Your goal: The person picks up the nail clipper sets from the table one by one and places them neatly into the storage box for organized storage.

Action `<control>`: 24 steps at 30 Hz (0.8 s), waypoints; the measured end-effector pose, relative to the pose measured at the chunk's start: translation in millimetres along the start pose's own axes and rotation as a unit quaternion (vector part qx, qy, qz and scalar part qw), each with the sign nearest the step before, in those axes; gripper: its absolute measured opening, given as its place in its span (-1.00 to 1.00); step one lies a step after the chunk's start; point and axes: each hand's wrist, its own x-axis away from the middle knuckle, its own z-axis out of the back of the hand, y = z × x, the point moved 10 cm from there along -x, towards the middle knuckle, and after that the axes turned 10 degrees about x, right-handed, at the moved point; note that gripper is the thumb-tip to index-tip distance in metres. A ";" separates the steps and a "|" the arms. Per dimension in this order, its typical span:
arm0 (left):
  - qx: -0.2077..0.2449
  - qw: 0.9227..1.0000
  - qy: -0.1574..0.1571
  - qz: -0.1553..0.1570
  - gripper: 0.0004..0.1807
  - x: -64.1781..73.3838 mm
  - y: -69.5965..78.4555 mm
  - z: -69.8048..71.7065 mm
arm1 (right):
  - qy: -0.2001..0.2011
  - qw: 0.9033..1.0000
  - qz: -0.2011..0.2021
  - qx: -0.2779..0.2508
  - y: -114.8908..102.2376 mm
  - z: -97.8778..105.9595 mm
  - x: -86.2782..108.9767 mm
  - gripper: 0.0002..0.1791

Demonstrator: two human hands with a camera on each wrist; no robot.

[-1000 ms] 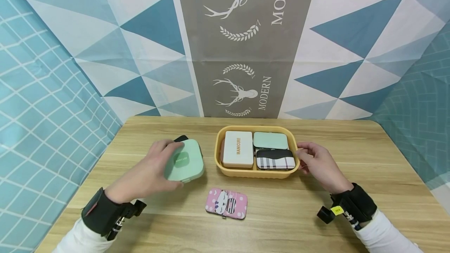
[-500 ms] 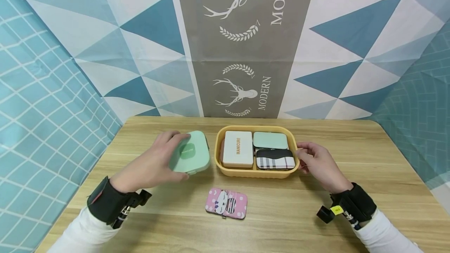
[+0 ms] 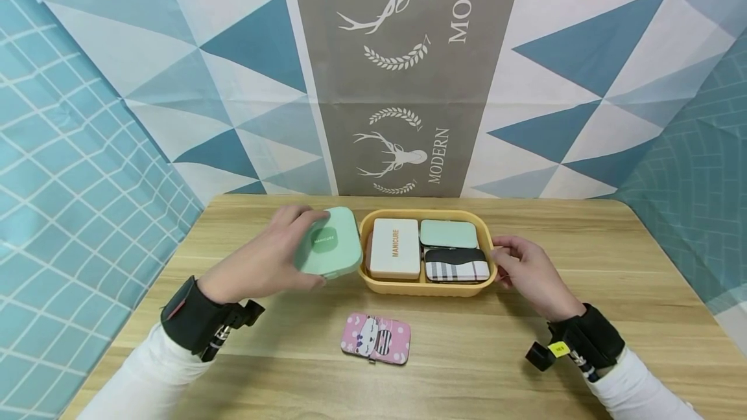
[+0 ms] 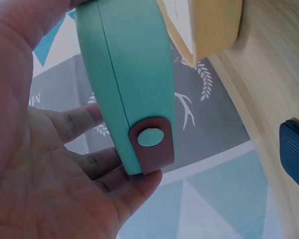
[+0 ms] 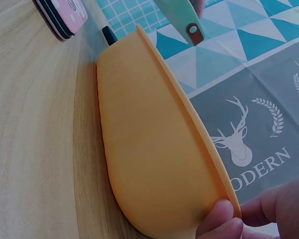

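My left hand (image 3: 265, 258) grips a mint-green manicure case (image 3: 325, 243) by its edges, thumb on the near side and fingers on the far side. It is held above the table, just left of the yellow basket (image 3: 403, 288). A brown strap with a snap (image 4: 152, 144) shows on the case's side in the left wrist view. At the basket's right end, my right hand (image 3: 533, 274) pinches the rim between thumb and fingers. Inside lie a white manicure case (image 3: 395, 248), a small green case (image 3: 449, 234) and a black-and-plaid case (image 3: 457, 265).
In front of the basket, a pink cat-print case (image 3: 376, 338) lies on the wooden table (image 3: 455, 368). A dark case (image 4: 296, 154) lies on the table beyond the basket's left end, hidden in the head view. A patterned backdrop (image 3: 397, 83) rises behind.
My left hand has lifted the mint-green manicure case and carried it right and farther back, up to the basket's left end. The right hand and basket have stayed put.
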 end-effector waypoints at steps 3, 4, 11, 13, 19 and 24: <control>-0.001 1.000 -0.003 -0.003 0.14 -5.4 3.8 0.0 | 0.000 1.000 0.001 -0.001 -0.4 0.1 0.3 -0.48; -0.002 1.000 -0.004 -0.005 0.14 -7.3 5.3 0.0 | 0.001 1.000 0.001 -0.002 -0.4 0.2 0.3 -0.48; -0.002 1.000 -0.010 -0.005 0.14 -19.4 12.3 -2.1 | 0.001 1.000 0.003 0.000 -0.6 0.0 0.1 -0.48; -0.001 1.000 -0.014 -0.003 0.14 -22.7 13.3 -3.6 | 0.000 1.000 0.003 0.002 -0.7 -0.2 0.0 -0.48; 0.000 1.000 -0.022 -0.007 0.14 -33.1 18.7 -8.2 | -0.002 1.000 0.004 -0.001 -0.9 -0.3 -0.1 -0.48; 0.006 0.999 -0.025 -0.026 0.15 -42.5 26.2 -11.8 | -0.002 1.000 0.004 -0.004 -1.2 -0.2 0.3 -0.48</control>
